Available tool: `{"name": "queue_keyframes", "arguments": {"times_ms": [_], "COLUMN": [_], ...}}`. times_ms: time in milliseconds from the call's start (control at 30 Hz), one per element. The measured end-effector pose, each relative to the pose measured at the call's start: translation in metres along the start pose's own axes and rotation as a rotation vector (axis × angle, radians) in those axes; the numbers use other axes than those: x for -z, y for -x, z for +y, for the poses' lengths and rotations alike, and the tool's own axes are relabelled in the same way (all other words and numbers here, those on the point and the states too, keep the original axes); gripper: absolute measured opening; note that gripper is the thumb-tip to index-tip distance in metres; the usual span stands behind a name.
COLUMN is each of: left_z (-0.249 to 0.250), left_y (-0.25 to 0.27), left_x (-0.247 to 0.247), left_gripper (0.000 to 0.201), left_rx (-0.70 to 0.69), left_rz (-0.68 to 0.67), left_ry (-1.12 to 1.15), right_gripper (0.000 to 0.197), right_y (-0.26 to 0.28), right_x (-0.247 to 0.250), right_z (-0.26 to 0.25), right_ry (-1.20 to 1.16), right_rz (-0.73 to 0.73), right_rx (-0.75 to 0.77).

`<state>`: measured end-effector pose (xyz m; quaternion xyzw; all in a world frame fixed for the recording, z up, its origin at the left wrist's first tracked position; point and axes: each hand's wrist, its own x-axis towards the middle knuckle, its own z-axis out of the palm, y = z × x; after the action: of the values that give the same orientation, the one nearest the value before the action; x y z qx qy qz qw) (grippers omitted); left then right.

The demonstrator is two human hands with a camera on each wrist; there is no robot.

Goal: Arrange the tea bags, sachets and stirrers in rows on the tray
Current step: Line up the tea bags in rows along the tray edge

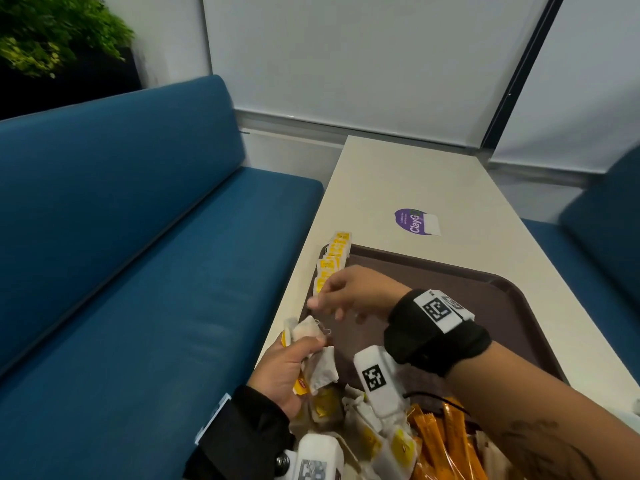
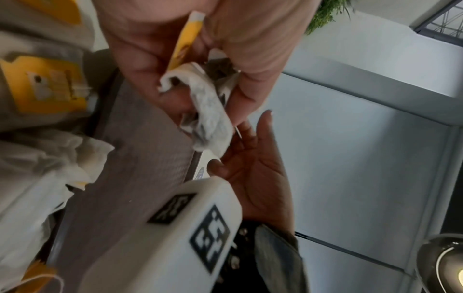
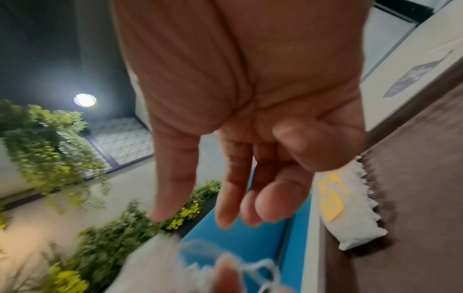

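A brown tray (image 1: 485, 299) lies on the pale table. Along its left edge runs a row of tea bags (image 1: 332, 261) with yellow tags. My left hand (image 1: 294, 362) grips a bunch of tea bags (image 1: 311, 344) at the tray's near left corner; in the left wrist view its fingers (image 2: 140, 65) curl round the bunch (image 2: 208, 115). My right hand (image 1: 346, 296) hovers just above that bunch with fingers loosely spread and nothing in it; the right wrist view shows its fingers (image 3: 233, 190) empty, with a laid tea bag (image 3: 350, 210) beyond.
A pile of loose tea bags (image 1: 377, 434) and orange sachets (image 1: 446, 441) fills the tray's near end. A purple sticker (image 1: 414, 220) lies on the table (image 1: 433, 174) beyond the tray. Blue benches (image 1: 121, 254) flank the table on both sides.
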<state>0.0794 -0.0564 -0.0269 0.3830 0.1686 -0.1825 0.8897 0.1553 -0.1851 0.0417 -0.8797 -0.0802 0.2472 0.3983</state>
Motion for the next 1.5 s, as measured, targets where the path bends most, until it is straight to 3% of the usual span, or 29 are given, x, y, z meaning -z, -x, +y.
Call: {"name": "queue_keyframes", "arguments": {"times_ms": [100,267,367,467,567,767,867,967,1067,1333,1500], "left_z": [-0.003,-0.002,0.003,0.004,0.004,0.008,0.008,0.006,0.006,0.006,0.009], "left_y": [0.003,0.016,0.022,0.020,0.018,0.018,0.015,0.007,0.001,-0.004,-0.004], "left_x": [-0.004,-0.013,-0.013,-0.010,-0.009,-0.010,-0.008,-0.001,0.004,0.005,0.006], "left_gripper": [0.042,0.041,0.028,0.015,0.013,0.013,0.016,0.016,0.010,0.006,0.005], "left_rx": [-0.012,-0.036,-0.009,-0.003,-0.019,-0.016,0.036,0.070,0.082,0.098,0.097], "left_rz": [-0.041,-0.130,-0.158,-0.091,-0.059,-0.033,-0.009,0.098,0.158,0.169,0.162], "left_ry": [-0.015,0.090,0.200,0.258,0.220,0.177,0.163,0.158,0.146,0.125,0.113], "right_gripper": [0.015,0.012,0.014,0.017,0.012,0.044,0.026,0.007,0.012,0.002,0.024], "right_y": [0.019,0.034,0.039,0.041,0.043,0.042,0.035,0.021,0.001,-0.058,-0.073], "right_x": [-0.008,-0.008,-0.005,-0.003,-0.003,0.005,0.004,0.005,0.007,-0.010,-0.012], "right_z": [-0.005,0.000,0.003,0.004,0.004,0.006,0.008,0.012,0.015,0.032,0.036], "right_ry": [0.061,-0.065,-0.172,-0.233,-0.228,-0.216,-0.033,-0.035,-0.100,0.108,0.046], "right_rz": [-0.083,0.005,0.064,0.080,-0.005,-0.173,-0.109,0.067,0.223,0.165,0.222], "right_rx": [0.049,0.075,0.094,0.142,0.193,0.270,0.292,0.253,0.180,-0.132,-0.236]}}
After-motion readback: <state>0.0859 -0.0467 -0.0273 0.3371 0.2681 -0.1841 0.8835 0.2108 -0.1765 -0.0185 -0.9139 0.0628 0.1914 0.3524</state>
